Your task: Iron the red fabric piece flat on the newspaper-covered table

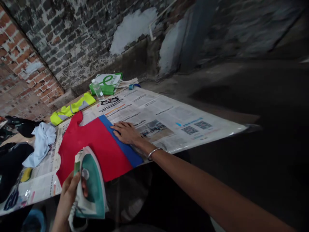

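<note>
A red fabric piece (96, 141) with a blue band (120, 141) along its right edge lies flat on the newspaper-covered table. It has curved cut-outs, like a garment panel. My left hand (72, 187) is wrapped round the handle of a teal and white iron (91, 187), raised at the table's near edge with its tip overlapping the red fabric in view. Whether the iron touches the fabric I cannot tell. My right hand (125, 132), a silver bangle at its wrist, rests palm down on the blue band with its fingers stretched out.
Newspaper (164, 112) under clear plastic covers the table. Along the back are glasses (109, 101), a clear bottle (98, 90), a green-white bag (108, 82) and a yellow vest (72, 108). At left lie a pale blue cloth (42, 141) and a yellow sponge (26, 174).
</note>
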Demonstrator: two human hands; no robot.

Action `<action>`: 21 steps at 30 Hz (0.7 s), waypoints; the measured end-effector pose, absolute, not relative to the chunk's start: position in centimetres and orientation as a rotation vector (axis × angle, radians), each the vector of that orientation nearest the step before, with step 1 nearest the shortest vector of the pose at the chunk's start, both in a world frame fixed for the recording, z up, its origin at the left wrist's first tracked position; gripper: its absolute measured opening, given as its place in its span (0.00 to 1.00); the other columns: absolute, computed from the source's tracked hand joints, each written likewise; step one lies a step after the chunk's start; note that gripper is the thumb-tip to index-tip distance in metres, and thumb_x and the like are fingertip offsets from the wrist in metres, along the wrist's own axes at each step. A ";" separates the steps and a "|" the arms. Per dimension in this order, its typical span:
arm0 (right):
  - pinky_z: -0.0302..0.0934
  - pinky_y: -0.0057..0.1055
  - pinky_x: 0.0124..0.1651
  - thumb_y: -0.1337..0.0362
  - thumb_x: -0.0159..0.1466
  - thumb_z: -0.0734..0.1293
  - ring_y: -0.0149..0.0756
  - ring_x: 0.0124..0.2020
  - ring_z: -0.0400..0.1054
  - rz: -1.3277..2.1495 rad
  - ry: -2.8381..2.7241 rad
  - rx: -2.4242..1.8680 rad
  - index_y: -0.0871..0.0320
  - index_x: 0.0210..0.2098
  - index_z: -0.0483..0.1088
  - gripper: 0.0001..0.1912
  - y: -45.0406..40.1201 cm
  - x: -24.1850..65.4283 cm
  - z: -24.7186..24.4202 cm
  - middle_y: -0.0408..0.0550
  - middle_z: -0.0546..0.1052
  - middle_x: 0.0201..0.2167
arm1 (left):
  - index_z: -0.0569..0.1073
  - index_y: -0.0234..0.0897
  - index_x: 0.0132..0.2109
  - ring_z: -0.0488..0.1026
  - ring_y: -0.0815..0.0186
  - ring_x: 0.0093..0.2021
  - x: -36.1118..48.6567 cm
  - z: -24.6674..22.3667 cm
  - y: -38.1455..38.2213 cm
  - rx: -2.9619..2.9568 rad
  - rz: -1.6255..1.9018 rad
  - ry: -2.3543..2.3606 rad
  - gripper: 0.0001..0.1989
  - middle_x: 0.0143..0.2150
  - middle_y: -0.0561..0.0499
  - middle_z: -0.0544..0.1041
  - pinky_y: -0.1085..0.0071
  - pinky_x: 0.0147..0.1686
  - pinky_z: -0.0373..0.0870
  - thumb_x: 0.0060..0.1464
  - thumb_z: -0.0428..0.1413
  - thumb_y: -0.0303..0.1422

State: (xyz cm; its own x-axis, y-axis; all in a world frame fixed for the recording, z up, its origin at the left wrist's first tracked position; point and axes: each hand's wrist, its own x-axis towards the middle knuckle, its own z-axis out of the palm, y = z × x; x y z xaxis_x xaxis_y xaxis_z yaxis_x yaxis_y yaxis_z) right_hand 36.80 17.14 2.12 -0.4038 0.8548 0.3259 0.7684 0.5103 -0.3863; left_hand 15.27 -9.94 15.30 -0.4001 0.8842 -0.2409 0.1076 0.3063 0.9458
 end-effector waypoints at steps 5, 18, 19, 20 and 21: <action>0.56 0.52 0.70 0.59 0.75 0.56 0.51 0.71 0.62 0.248 -2.264 -1.322 0.48 0.68 0.74 0.26 17.4 36.9 1.4 0.48 0.74 0.70 | 0.77 0.37 0.29 0.69 0.69 0.19 10.2 16.2 -10.1 0.812 1.283 1.829 0.27 0.20 0.52 0.75 0.76 0.20 0.62 0.47 0.69 0.58; 0.57 0.53 0.69 0.58 0.76 0.56 0.53 0.71 0.62 0.217 -2.287 -1.326 0.46 0.68 0.73 0.25 17.3 37.1 0.9 0.49 0.74 0.70 | 0.72 0.37 0.28 0.69 0.71 0.17 4.6 17.2 2.1 0.744 1.452 1.818 0.19 0.20 0.56 0.73 0.76 0.19 0.67 0.52 0.68 0.45; 0.57 0.53 0.69 0.58 0.76 0.57 0.53 0.71 0.62 0.214 -2.289 -1.325 0.46 0.68 0.73 0.25 17.3 37.1 0.9 0.49 0.74 0.70 | 0.72 0.37 0.27 0.69 0.71 0.17 4.8 17.0 1.4 0.750 1.451 1.826 0.20 0.19 0.56 0.73 0.76 0.19 0.67 0.51 0.68 0.46; 0.57 0.54 0.69 0.58 0.76 0.57 0.53 0.71 0.62 0.212 -2.290 -1.323 0.46 0.68 0.73 0.25 17.4 37.1 0.8 0.49 0.74 0.70 | 0.72 0.37 0.27 0.69 0.71 0.17 5.1 16.8 0.5 0.759 1.451 1.843 0.21 0.19 0.55 0.73 0.76 0.18 0.66 0.50 0.69 0.48; 0.57 0.54 0.69 0.58 0.76 0.57 0.53 0.71 0.63 0.209 -2.290 -1.319 0.46 0.68 0.73 0.25 17.5 37.1 0.8 0.49 0.74 0.70 | 0.72 0.37 0.28 0.69 0.70 0.17 5.6 16.6 -0.8 0.772 1.447 1.856 0.23 0.19 0.55 0.74 0.76 0.18 0.66 0.48 0.70 0.50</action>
State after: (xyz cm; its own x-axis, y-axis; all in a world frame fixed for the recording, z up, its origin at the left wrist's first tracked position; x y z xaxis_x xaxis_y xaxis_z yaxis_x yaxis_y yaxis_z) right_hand 37.06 17.46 0.75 -0.4159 0.8462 0.3330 0.7719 0.5221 -0.3626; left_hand 5.57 -0.76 16.55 -0.6137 0.7776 -0.1364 0.0572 0.2162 0.9747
